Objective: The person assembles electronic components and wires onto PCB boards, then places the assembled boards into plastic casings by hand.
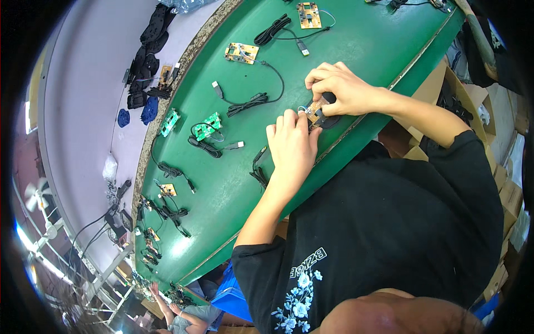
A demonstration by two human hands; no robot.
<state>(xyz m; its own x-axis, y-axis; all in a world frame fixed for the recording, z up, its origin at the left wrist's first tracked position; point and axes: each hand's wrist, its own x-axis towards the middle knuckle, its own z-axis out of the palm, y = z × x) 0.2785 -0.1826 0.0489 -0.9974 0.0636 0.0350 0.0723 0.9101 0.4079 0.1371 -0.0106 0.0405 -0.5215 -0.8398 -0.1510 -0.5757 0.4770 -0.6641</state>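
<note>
One small tan circuit board (316,109) between both hands' fingers (303,118)

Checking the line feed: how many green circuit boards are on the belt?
2: one green board mid-belt left of the hands, another green board at the belt's far edge. Distant ones down the belt may be hidden.

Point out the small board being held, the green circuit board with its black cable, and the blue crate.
small tan board (315,108), head view, on its top face between both hands.
green circuit board (207,126), head view, board middle.
blue crate (231,298), head view, on its rim.
</note>
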